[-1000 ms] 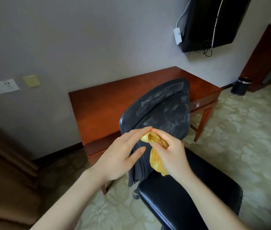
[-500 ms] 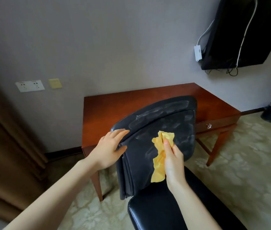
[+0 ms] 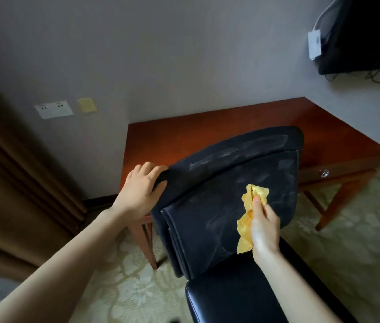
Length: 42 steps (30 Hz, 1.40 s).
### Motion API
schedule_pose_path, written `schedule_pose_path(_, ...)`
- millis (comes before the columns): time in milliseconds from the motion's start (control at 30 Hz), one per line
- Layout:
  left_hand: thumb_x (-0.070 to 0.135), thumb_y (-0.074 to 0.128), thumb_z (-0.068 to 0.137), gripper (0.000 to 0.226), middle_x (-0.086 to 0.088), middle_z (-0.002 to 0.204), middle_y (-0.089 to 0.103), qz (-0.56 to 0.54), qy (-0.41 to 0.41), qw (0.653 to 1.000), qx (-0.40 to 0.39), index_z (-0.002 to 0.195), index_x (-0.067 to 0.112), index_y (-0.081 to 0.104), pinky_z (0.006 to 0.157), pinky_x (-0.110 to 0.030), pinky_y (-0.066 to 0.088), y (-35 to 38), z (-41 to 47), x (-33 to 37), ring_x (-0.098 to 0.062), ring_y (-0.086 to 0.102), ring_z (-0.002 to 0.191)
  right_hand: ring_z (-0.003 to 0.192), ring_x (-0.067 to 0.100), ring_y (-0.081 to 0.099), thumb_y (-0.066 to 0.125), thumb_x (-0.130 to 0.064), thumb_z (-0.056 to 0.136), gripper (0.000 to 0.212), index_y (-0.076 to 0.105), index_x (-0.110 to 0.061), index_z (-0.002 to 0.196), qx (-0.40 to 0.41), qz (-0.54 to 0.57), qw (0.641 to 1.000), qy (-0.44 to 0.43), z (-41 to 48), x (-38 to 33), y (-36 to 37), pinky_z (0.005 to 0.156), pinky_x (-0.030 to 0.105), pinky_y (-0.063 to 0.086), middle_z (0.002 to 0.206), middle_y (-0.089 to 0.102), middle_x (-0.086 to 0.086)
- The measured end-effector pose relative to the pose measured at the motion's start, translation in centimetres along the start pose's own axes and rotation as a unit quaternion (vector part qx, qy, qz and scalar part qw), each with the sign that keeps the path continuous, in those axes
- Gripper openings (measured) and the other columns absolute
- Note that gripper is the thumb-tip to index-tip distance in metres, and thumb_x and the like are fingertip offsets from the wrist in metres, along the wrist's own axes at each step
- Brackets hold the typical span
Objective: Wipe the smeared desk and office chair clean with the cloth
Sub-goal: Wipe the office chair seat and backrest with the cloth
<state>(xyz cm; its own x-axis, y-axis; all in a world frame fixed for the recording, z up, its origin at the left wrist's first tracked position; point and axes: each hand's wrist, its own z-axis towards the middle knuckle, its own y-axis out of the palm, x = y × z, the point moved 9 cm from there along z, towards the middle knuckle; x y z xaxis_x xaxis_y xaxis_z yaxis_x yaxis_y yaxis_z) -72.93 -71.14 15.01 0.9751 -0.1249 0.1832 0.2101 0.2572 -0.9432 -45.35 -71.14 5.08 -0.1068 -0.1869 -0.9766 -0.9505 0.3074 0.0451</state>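
Note:
A black leather office chair [image 3: 210, 206] stands in front of me, its backrest streaked with pale dusty smears. My right hand [image 3: 263, 223] grips a crumpled yellow cloth [image 3: 251, 206] and holds it against the backrest's front face. My left hand [image 3: 141, 188] grips the backrest's upper left edge, fingers curled over it. Behind the chair stands the reddish-brown wooden desk [image 3: 207, 127] against the grey wall. The chair's glossy seat [image 3: 242, 292] lies below my right forearm.
A brown curtain [image 3: 9, 183] hangs at the left. A white socket plate [image 3: 53, 109] and a yellow note [image 3: 87, 105] are on the wall. A black wall-mounted screen [image 3: 366, 31] with cables hangs at the upper right. The floor has pale patterned carpet [image 3: 359, 229].
My hands parted from the cloth they shared. The left hand moved up to grip the backrest's edge. The right hand carried the cloth onto the backrest. The view came closer.

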Motion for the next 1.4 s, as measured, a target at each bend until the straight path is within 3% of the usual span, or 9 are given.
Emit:
schedule_pose_path(267,0.059,0.008,0.088,0.073,0.001,0.143,0.041,-0.06,0.136,0.983,-0.11,0.138,0.019,0.045,0.109,-0.035,0.026,3.8,9.2,2.1,-0.019,0.035,0.13,0.078,0.002,0.056,0.043,-0.033,0.1,0.019,0.06,-0.032,0.09,0.147,0.048,0.984,-0.09,7.4,-5.1,1.6,0.073,0.021,0.042,0.084,0.059,-0.015)
schedule_pose_path(400,0.052,0.014,0.098,0.062,0.004,0.138,0.043,-0.126,0.129,0.976,-0.125,0.131,0.015,0.051,0.106,-0.026,0.021,5.1,10.1,2.1,-0.017,0.033,0.13,0.094,0.008,0.057,0.041,-0.031,0.101,0.028,0.062,-0.02,0.115,0.228,0.025,0.965,-0.126,12.3,-7.5,0.8,0.091,0.028,0.044,0.101,0.062,-0.008)
schedule_pose_path(600,0.057,0.002,0.091,0.076,0.008,0.135,0.05,-0.158,0.142,0.974,-0.082,0.132,0.021,0.054,0.109,-0.03,0.028,4.8,9.6,1.8,-0.008,0.037,0.125,0.126,0.024,0.048,0.036,-0.033,0.102,0.04,0.051,-0.017,0.136,0.307,-0.027,0.948,-0.079,20.0,-7.5,-3.1,0.107,0.035,0.037,0.138,0.052,0.005)
schedule_pose_path(733,0.055,0.004,0.092,0.074,0.007,0.129,0.056,-0.176,0.146,0.971,-0.076,0.129,0.02,0.057,0.105,-0.025,0.03,5.1,10.1,1.7,-0.008,0.04,0.12,0.136,0.023,0.036,0.033,-0.037,0.102,0.045,0.036,-0.026,0.146,0.272,-0.009,0.961,-0.045,23.0,-6.3,-1.0,0.114,0.043,0.027,0.149,0.038,0.001)
schedule_pose_path(867,0.053,0.006,0.093,0.072,0.005,0.127,0.058,-0.186,0.138,0.971,-0.068,0.127,0.018,0.059,0.101,-0.02,0.027,5.0,10.3,1.4,-0.006,0.041,0.118,0.144,0.019,0.018,0.031,-0.033,0.103,0.047,0.025,-0.03,0.149,0.235,-0.05,0.964,-0.111,21.1,-6.4,2.6,0.117,0.048,0.015,0.158,0.017,-0.006)
schedule_pose_path(1000,0.053,0.005,0.093,0.073,0.01,0.125,0.057,-0.188,0.132,0.971,-0.066,0.127,0.019,0.059,0.097,-0.006,0.02,4.7,9.9,1.4,0.003,0.035,0.113,0.146,0.015,0.007,0.033,-0.027,0.102,0.046,0.029,-0.032,0.147,0.169,-0.116,0.955,-0.214,15.8,-6.5,6.8,0.119,0.042,0.004,0.157,0.016,-0.009)
schedule_pose_path(1133,0.051,0.008,0.094,0.068,0.014,0.118,0.052,-0.213,0.129,0.966,-0.064,0.125,0.02,0.06,0.091,0.005,0.012,4.1,9.6,1.2,0.005,0.034,0.108,0.146,0.009,0.003,0.029,-0.039,0.096,0.047,0.03,-0.036,0.142,0.076,-0.121,0.951,-0.276,8.4,-5.2,12.6,0.116,0.025,-0.002,0.155,0.019,-0.013)
schedule_pose_path(1267,0.049,0.011,0.095,0.065,0.005,0.12,0.06,-0.221,0.131,0.965,-0.061,0.12,0.018,0.063,0.093,0.001,0.017,3.8,9.1,1.3,-0.001,0.041,0.108,0.145,0.02,0.017,0.036,-0.033,0.1,0.042,0.043,-0.027,0.14,-0.016,-0.152,0.911,-0.383,1.0,-2.8,16.7,0.118,0.038,0.012,0.152,0.033,-0.005)
schedule_pose_path(1400,0.055,0.012,0.091,0.072,0.001,0.122,0.06,-0.218,0.108,0.967,-0.075,0.127,0.013,0.059,0.093,-0.005,0.022,4.0,8.5,1.2,-0.005,0.043,0.111,0.145,0.02,0.017,0.034,-0.028,0.103,0.038,0.044,-0.018,0.138,-0.073,-0.236,0.839,-0.485,-1.8,-1.6,17.3,0.118,0.038,0.015,0.152,0.03,-0.005)
